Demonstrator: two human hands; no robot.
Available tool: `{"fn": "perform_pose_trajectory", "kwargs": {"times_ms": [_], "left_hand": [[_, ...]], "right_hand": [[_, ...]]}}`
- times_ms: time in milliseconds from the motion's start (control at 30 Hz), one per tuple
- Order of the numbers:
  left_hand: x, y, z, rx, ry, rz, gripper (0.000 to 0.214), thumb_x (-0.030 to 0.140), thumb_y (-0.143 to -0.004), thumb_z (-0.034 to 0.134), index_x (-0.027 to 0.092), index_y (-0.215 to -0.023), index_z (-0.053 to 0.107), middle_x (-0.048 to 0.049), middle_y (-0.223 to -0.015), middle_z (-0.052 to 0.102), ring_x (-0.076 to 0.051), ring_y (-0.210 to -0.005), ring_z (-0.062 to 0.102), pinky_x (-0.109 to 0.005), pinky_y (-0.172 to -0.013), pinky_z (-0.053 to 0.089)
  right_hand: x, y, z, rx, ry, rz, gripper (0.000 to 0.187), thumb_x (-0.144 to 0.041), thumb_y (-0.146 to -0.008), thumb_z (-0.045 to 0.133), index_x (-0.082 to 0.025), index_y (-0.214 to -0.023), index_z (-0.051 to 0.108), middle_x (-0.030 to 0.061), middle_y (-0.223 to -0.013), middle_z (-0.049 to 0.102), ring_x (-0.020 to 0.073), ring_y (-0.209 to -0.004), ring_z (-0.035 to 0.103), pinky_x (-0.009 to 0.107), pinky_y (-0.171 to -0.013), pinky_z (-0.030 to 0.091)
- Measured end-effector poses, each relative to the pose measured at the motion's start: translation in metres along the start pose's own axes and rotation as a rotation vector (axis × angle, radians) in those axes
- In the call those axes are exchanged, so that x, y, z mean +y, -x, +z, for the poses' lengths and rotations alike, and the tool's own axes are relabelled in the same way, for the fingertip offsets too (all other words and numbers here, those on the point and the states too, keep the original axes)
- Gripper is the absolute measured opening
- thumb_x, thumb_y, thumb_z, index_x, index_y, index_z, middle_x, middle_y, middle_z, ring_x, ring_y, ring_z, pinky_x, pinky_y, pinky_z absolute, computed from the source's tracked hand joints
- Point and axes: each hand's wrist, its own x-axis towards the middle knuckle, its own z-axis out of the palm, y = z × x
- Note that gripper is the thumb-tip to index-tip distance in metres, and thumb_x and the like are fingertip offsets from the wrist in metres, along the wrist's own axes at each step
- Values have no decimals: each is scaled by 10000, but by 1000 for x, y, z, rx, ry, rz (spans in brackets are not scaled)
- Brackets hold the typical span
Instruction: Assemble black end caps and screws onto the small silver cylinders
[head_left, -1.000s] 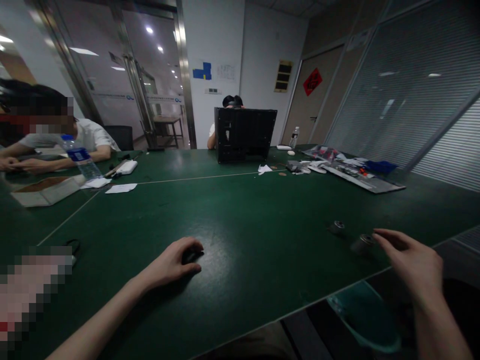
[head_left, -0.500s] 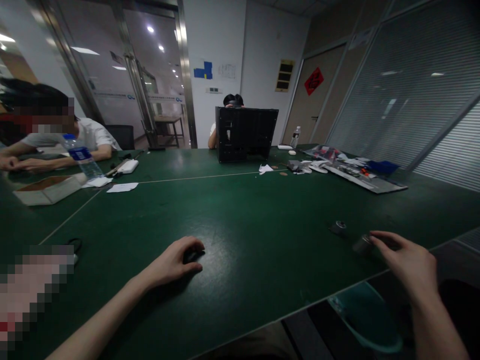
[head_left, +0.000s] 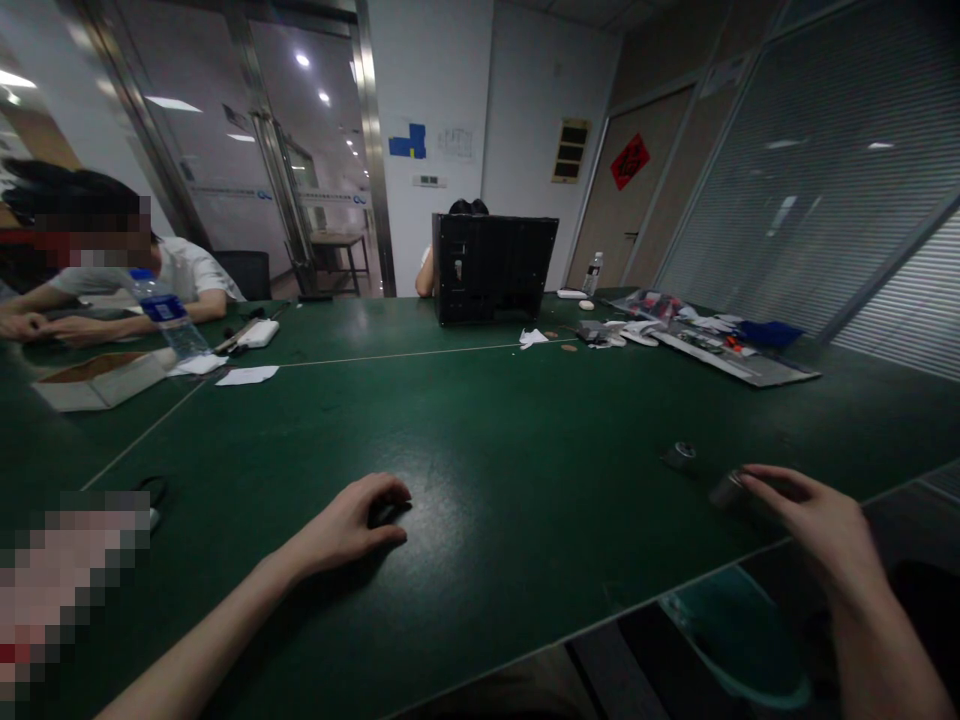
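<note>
My left hand [head_left: 358,520] rests on the green table [head_left: 480,430], its fingers loosely curved and the thumb apart from them. I see nothing between them except dark shadow. At the table's right front edge, my right hand [head_left: 814,510] pinches a small grey metal cylinder [head_left: 726,490] between thumb and fingers. The cylinder is tilted and a little blurred; whether it touches the table I cannot tell. Just beyond it, to the left, a second small metal cylinder [head_left: 681,455] with a paler top stands on the table.
A black box-shaped case [head_left: 495,270] stands at the far side, a person behind it. Another person [head_left: 180,280] sits at the left near a water bottle [head_left: 169,315] and an open carton [head_left: 101,385]. Parts lie on a board [head_left: 750,365]; below the edge is a teal bin [head_left: 739,630].
Both hands keep nearly the same place and grip. The head of the person behind the black case has sunk slightly lower. The whole view has shifted a touch.
</note>
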Motion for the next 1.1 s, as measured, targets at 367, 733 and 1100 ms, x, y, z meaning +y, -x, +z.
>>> {"fn": "perform_pose_trajectory", "kwargs": {"times_ms": [367,733,1100], "left_hand": [[-5,0,1,13,4,26,366,408,-776,634,215,-1078,562,-38,-1107,587,-226,-1028,546,-351,-892,434],[-2,2,0,4,11,17,357,378,-771,640,200,-1071,565,-49,-1105,574,-234,-1021,538,-360,-894,429],[1,4,0,25,-26,46,337,362,-775,644,199,-1061,570,-42,-1078,580,-221,-989,537,-338,-868,428]], "right_hand": [[-62,-26,24,-21,711,-520,492,-493,-723,583,-185,-1104,629,152,-1061,647,358,-1074,519,465,-872,338],[-132,-14,45,-342,690,-661,230,-259,-715,602,-155,-914,650,114,-857,683,296,-873,629,439,-855,396],[-258,155,63,-842,-40,-1166,426,-226,-780,603,-213,-1186,475,55,-981,640,187,-884,603,307,-757,456]]}}
